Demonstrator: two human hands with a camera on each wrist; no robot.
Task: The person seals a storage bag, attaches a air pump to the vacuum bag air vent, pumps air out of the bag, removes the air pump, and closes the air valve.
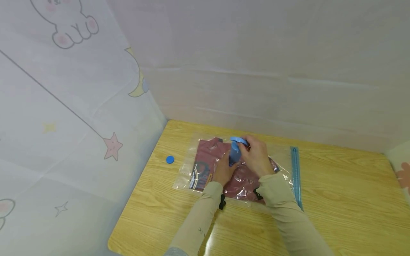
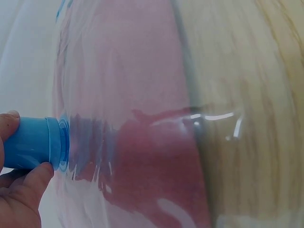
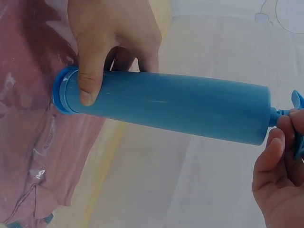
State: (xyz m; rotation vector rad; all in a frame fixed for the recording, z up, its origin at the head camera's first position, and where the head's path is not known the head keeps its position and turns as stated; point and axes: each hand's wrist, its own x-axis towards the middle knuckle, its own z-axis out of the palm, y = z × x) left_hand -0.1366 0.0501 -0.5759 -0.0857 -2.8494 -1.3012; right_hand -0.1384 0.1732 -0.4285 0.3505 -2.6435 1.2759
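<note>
A blue hand pump (image 1: 235, 153) stands on a clear vacuum storage bag (image 1: 185, 174) with a dark pink garment (image 1: 205, 154) inside. My left hand (image 1: 224, 170) grips the lower end of the pump barrel; in the right wrist view its thumb lies along the barrel (image 3: 175, 107). My right hand (image 1: 258, 156) holds the pump's handle (image 1: 239, 140) at the top, and that handle sits close to the barrel with a short piece of rod showing. In the left wrist view, the pump's base (image 2: 58, 142) meets the wrinkled plastic of the bag.
A round blue cap (image 1: 170, 159) lies on the wooden table (image 1: 346, 185) left of the bag. Along the bag's right edge runs a blue zip strip (image 1: 296, 174). Pale fabric walls (image 1: 256, 71) with printed figures rise behind and to the left.
</note>
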